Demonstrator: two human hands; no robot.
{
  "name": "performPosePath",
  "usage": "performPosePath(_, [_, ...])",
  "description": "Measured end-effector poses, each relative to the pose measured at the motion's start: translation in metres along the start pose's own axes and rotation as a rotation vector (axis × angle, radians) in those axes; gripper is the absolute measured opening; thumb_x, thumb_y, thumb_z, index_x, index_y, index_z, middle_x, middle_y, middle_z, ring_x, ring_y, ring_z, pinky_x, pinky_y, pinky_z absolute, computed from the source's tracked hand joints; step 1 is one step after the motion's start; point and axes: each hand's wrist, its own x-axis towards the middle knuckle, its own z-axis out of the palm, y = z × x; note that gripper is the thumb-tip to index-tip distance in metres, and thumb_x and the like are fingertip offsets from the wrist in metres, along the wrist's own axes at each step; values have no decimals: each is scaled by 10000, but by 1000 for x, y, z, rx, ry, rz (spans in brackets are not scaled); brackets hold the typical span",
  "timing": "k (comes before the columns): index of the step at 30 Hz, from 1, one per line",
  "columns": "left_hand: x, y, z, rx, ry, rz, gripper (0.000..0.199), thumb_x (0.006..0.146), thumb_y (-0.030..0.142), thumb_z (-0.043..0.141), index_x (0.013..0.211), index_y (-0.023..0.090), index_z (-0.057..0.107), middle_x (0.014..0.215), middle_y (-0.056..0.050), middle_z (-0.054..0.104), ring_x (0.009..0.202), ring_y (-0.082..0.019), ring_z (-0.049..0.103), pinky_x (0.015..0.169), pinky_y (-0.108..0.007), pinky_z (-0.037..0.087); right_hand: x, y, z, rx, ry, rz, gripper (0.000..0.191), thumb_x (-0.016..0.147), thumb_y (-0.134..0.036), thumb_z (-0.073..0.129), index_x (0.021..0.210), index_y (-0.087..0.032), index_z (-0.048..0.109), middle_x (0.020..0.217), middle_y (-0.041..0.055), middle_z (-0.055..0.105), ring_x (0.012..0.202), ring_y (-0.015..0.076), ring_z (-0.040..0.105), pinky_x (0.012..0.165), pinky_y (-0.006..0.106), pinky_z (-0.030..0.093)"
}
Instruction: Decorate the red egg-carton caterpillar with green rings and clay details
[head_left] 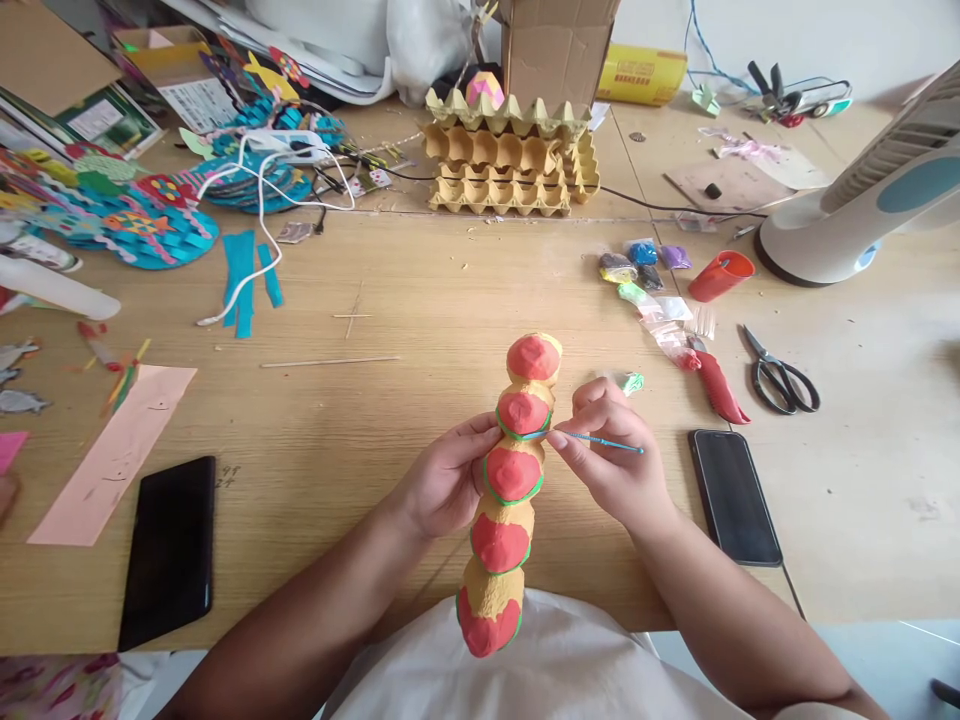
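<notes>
A strip of egg carton [508, 512] runs from the table toward my body, its bumps covered with red clay caps edged in green. My left hand [450, 478] grips the strip from its left side, fingers partly hidden behind it. Between the thumb and fingers of my right hand [616, 455] is a thin blue modelling tool [606, 441]. Its tip touches the green edge of the second cap from the far end. The farthest cap shows no green edge that I can make out.
Stacked egg cartons [510, 150] stand at the back. On the right are clay packets [643, 254], a red cup [721, 276], scissors [780, 372], a phone [735, 497] and a white fan [825, 225]. At left lie another phone [169, 550] and a pink paper strip [112, 460].
</notes>
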Motion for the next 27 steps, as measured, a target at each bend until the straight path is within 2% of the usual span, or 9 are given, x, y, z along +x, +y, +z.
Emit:
performPosePath(6, [0, 1, 0, 9, -11, 31, 98, 947, 242, 706, 905, 155, 722, 714, -19, 661, 567, -149, 662, 559, -241, 543, 0, 1, -2, 71, -55, -20, 121, 912, -214, 762, 817, -253, 697, 856, 10, 514, 827, 189, 533, 771, 375, 459])
performPosePath(12, [-1, 1, 0, 19, -10, 11, 92, 930, 229, 728, 991, 164, 752, 784, -31, 707, 620, -152, 685, 591, -249, 574, 0, 2, -2, 29, -18, 27, 143, 924, -238, 755, 795, -246, 693, 852, 19, 528, 827, 195, 530, 781, 386, 469])
performPosePath(17, [-1, 1, -1, 6, -33, 11, 91, 928, 246, 737, 908, 157, 732, 721, -15, 674, 579, -140, 662, 569, -238, 565, -1, 2, -3, 57, -62, 6, 134, 912, -256, 767, 804, -252, 687, 865, 17, 521, 830, 196, 530, 775, 389, 471])
performPosePath(22, [-1, 2, 0, 7, -25, 2, 61, 946, 210, 693, 954, 171, 739, 760, -24, 705, 618, -154, 698, 597, -253, 582, 0, 1, -2, 20, -39, -23, 129, 909, -191, 755, 810, -255, 701, 853, 16, 528, 822, 192, 526, 759, 380, 466])
performPosePath(27, [-2, 2, 1, -7, -13, -16, 67, 958, 225, 681, 913, 189, 715, 715, -7, 676, 576, -154, 685, 565, -247, 561, 0, 2, -3, 30, -52, -13, 136, 915, -259, 765, 796, -254, 698, 841, 18, 524, 808, 197, 521, 748, 387, 466])
